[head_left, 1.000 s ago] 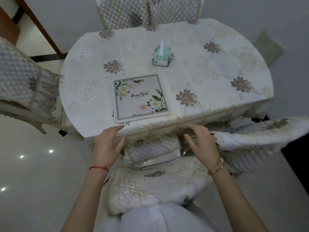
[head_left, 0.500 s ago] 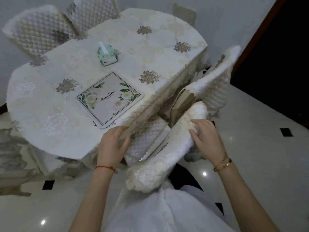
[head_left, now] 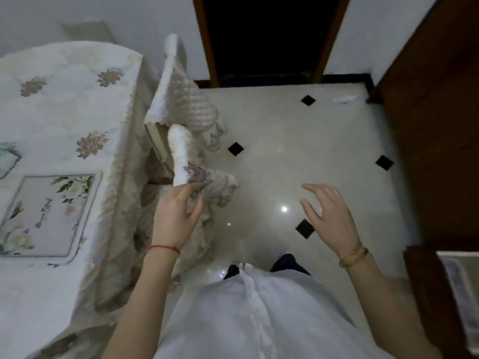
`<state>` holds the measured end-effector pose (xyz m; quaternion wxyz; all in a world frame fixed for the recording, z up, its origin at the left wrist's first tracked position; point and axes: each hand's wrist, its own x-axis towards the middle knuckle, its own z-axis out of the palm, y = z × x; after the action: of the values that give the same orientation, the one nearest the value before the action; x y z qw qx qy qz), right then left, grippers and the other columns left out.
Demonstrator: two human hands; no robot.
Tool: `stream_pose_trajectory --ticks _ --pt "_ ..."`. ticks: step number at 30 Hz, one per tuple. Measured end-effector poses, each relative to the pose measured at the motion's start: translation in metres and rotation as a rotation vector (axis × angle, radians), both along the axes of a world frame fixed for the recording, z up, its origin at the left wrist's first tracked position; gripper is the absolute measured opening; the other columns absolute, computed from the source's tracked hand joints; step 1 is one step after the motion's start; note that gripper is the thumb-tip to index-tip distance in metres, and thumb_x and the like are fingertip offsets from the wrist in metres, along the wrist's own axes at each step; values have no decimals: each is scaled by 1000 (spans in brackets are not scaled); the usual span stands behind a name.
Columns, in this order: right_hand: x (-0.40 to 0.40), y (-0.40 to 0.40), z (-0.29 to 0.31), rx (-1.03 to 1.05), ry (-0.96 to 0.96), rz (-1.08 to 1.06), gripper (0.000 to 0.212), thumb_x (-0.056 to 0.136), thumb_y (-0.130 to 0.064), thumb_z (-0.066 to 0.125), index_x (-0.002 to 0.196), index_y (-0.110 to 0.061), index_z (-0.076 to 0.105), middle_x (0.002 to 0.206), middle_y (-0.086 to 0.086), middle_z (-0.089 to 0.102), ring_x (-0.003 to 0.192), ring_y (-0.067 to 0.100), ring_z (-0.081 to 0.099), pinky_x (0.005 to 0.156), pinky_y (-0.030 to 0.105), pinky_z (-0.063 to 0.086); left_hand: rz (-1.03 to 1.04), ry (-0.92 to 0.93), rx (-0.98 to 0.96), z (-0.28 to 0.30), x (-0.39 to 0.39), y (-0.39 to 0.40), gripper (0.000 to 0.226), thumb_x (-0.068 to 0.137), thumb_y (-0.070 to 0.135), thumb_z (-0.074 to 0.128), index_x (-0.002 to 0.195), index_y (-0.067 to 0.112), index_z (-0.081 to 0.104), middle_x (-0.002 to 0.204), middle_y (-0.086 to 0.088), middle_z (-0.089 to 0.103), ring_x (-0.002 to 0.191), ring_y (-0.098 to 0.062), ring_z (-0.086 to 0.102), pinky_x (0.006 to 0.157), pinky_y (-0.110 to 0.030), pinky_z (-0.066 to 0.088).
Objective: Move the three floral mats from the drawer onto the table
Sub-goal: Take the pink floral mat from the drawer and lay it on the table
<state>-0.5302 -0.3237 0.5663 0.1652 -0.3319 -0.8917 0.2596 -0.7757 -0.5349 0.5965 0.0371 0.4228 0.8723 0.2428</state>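
One floral mat (head_left: 49, 213), pale with green leaves and script lettering, lies flat on the table (head_left: 64, 120) at the left, near its edge. My left hand (head_left: 173, 218), with a red string at the wrist, reaches the padded chair cover (head_left: 204, 182) beside the table; its fingers are apart and touch the fabric. My right hand (head_left: 326, 216), with gold bracelets, hovers open over the tiled floor and holds nothing. At the bottom right edge is what looks like an open drawer (head_left: 458, 294) of a dark wooden cabinet; its contents are blurred.
A second covered chair (head_left: 181, 99) stands against the table's end. A dark doorway (head_left: 264, 35) is ahead, and a wooden cabinet (head_left: 435, 125) fills the right side. A green tissue box (head_left: 6, 159) peeks in at the left edge. The glossy floor (head_left: 285, 151) lies between them.
The view has swung right, away from the table toward the doorway and cabinet. My right hand has left the chair and is over the floor. My left hand has moved from the table edge to the chair cover.
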Motion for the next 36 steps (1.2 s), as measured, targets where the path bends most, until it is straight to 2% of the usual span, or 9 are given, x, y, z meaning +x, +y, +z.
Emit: stream_pose_trajectory --ticks 3,10,14,17,21,25,29,34,36 --pt "60 8 -4 -23 -24 -159 34 94 -22 59 125 -9 59 122 6 62 116 22 53 102 28 39 -151 -14 4 2 30 50 24 90 20 62 112 12 66 105 -9 69 97 -28 63 87 -41 50" --pt "214 32 -7 -1 -58 -474 32 93 -20 60 123 -8 60 120 9 64 112 25 57 99 33 43 -455 -20 51 -10 145 178 23 90 19 64 111 12 67 104 -9 70 97 -29 64 86 -38 49" --pt "292 42 -8 -1 -65 -641 31 93 -19 60 121 -8 60 118 10 64 110 26 57 97 26 37 -642 -49 119 -24 218 244 22 90 17 64 110 10 68 104 -8 70 97 -23 64 90 -21 40" --pt "337 45 -12 -24 -51 -759 31 93 -19 59 122 -7 60 116 11 64 109 26 57 97 30 40 -786 -80 126 -32 267 285 23 91 19 62 111 10 67 105 -6 70 97 -23 64 90 -29 45" --pt "382 46 -20 -19 -44 -918 29 92 -17 62 119 -8 60 113 11 64 106 26 58 94 30 42 -940 -94 125 -38 323 332 23 92 21 62 112 12 67 106 -4 70 97 -21 64 90 -33 50" --pt "415 47 -29 -34 -40 -1097 30 92 -19 62 120 -8 59 113 12 64 106 28 58 92 32 45 -1087 -95 116 -44 377 375 23 91 19 63 112 12 67 107 -3 70 98 -18 64 91 -24 45" --pt "442 54 -42 -68 -42 -1273 30 92 -20 62 119 -6 60 112 13 65 105 29 59 86 38 51 -1210 -127 74 -56 428 415 25 91 17 63 115 11 66 109 -4 70 98 -20 64 91 -31 49" --pt "477 67 -71 -114 -32 -1436 28 93 -20 60 118 -6 60 108 11 64 99 27 59 76 35 51 -1355 -193 44 -78 491 464 26 91 15 62 116 9 65 109 -7 69 99 -21 64 90 -36 52" --pt "492 74 -84 -129 -6 -1515 27 92 -18 61 116 -6 61 106 11 65 98 28 60 77 33 49 -1417 -200 34 -91 515 483 25 91 14 63 115 7 66 107 -9 69 98 -22 64 89 -38 53"
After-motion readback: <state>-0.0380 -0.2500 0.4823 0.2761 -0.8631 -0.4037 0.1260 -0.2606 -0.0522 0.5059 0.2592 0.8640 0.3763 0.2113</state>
